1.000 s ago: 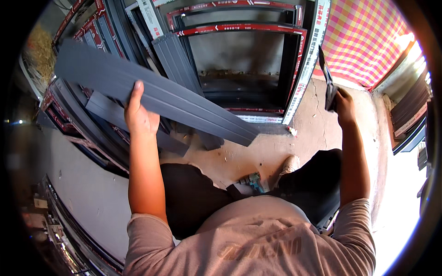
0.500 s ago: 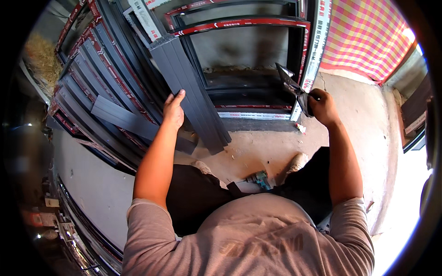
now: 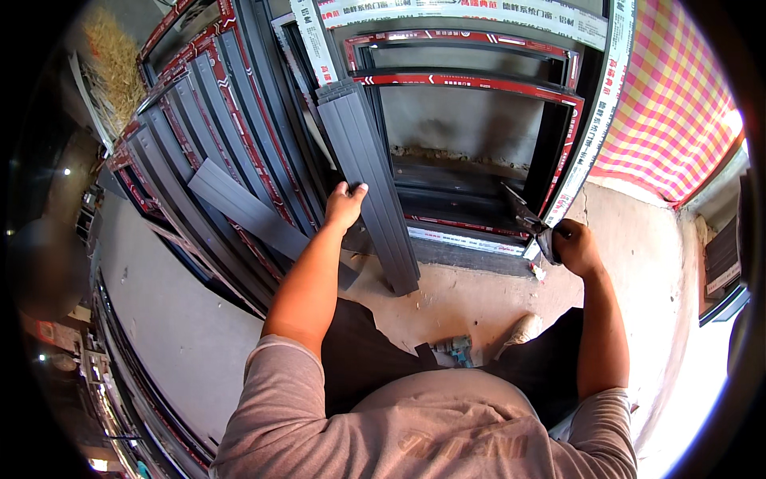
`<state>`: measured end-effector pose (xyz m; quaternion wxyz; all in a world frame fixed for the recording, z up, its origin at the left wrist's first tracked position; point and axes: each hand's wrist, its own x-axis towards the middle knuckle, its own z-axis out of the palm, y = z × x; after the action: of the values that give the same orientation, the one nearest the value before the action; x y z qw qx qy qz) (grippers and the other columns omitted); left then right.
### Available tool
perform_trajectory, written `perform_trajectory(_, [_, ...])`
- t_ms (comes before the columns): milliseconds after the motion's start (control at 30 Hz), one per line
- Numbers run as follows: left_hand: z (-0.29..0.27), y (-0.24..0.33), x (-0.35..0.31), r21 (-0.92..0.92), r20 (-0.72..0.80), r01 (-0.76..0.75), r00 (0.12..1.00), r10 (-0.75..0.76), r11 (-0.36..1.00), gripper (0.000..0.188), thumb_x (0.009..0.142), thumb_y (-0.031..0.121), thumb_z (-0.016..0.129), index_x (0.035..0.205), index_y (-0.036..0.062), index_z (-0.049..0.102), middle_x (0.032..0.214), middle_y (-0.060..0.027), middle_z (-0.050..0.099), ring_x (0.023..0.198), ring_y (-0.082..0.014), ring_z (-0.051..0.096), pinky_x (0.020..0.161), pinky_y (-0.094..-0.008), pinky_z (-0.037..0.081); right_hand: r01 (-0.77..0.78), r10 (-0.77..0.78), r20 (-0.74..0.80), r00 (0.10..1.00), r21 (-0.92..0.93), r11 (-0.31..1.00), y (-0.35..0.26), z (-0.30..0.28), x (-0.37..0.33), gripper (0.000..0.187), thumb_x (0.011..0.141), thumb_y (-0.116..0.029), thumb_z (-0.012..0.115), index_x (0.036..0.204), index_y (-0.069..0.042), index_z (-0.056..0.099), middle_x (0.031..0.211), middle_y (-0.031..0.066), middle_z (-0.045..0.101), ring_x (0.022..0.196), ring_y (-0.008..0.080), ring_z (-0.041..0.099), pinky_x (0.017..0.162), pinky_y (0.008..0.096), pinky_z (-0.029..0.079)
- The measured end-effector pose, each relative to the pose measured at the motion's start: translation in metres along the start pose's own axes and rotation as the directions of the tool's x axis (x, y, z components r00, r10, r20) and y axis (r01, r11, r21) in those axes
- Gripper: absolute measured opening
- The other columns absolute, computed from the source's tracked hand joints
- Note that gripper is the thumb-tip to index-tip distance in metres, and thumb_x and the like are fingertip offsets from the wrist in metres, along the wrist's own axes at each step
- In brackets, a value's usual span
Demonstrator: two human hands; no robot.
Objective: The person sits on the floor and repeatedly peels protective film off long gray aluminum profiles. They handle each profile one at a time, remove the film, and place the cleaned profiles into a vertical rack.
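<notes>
A tall stack of dark grey ribbed strips stands tilted in front of me, its lower end near the floor. My left hand grips its left edge, with the thumb and fingertips closed on the side. In my right hand is a pair of dark shears, the fingers wrapped round the handles. The blades point up and left, near the lower right corner of a large window frame with red and white protective tape. They are apart from the grey strips.
Several dark frames lean at the left, with a loose grey strip across them. A teal power drill lies on the floor between my legs, near my shoe. A checked curtain hangs at the right.
My view has shifted, so the scene sits lower and further right. The shears' blades look closer together than before. My left hand keeps its grip on the strips.
</notes>
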<state>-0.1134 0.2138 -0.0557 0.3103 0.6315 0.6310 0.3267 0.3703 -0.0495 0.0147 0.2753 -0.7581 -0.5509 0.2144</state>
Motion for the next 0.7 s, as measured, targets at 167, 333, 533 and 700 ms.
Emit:
perform_trajectory(167, [-0.002, 0.003, -0.001, 0.189, -0.072, 0.036, 0.997, -0.023, 0.981, 0.046, 0.091, 0.040, 0.079, 0.105, -0.0015, 0.065, 0.097, -0.0122, 0.069, 0.090, -0.0216, 0.067, 0.081, -0.0380, 0.054, 0.003, -0.002, 0.058, 0.998, -0.018, 1.000, -0.001, 0.007, 0.001, 0.022, 0.094, -0.022, 0.063, 0.102, -0.003, 0.072, 0.098, 0.0224, 0.073, 0.092, 0.0390, 0.071, 0.082, 0.0456, 0.055])
perform_trajectory(333, [0.001, 0.015, -0.012, 0.265, -0.187, -0.133, 0.965, 0.186, 0.955, 0.058, 0.089, 0.040, 0.080, 0.125, -0.0025, 0.063, 0.113, -0.0204, 0.071, 0.102, -0.0359, 0.070, 0.091, -0.0417, 0.056, 0.012, -0.018, 0.101, 0.995, 0.056, 0.998, -0.026, 0.008, -0.007, 0.019, 0.093, -0.018, 0.063, 0.095, -0.001, 0.072, 0.086, 0.0171, 0.072, 0.081, 0.0289, 0.071, 0.077, 0.0435, 0.055])
perform_trajectory(533, [0.047, 0.120, -0.131, -0.442, 0.407, -0.401, 0.708, 0.577, 0.803, 0.088, 0.088, 0.048, 0.084, 0.155, 0.0040, 0.045, 0.155, -0.0188, 0.051, 0.139, -0.0290, 0.052, 0.115, -0.0444, 0.045, 0.087, -0.206, 0.282, 0.937, 0.382, 0.920, -0.058, 0.029, -0.028, 0.015, 0.093, -0.007, 0.065, 0.104, 0.000, 0.073, 0.090, 0.0074, 0.071, 0.083, 0.0149, 0.067, 0.076, 0.0331, 0.055])
perform_trajectory(700, [0.102, 0.143, -0.236, -0.484, 0.354, -0.522, 0.617, 0.702, 0.703, 0.095, 0.094, 0.048, 0.080, 0.159, -0.0027, 0.034, 0.152, -0.0184, 0.050, 0.140, -0.0265, 0.049, 0.117, -0.0417, 0.041, -0.192, -0.049, 0.324, 0.945, 0.669, 0.718, -0.097, 0.068, -0.042, 0.015, 0.101, -0.002, 0.059, 0.111, -0.002, 0.070, 0.097, 0.0006, 0.068, 0.090, 0.0102, 0.062, 0.081, 0.0300, 0.054])
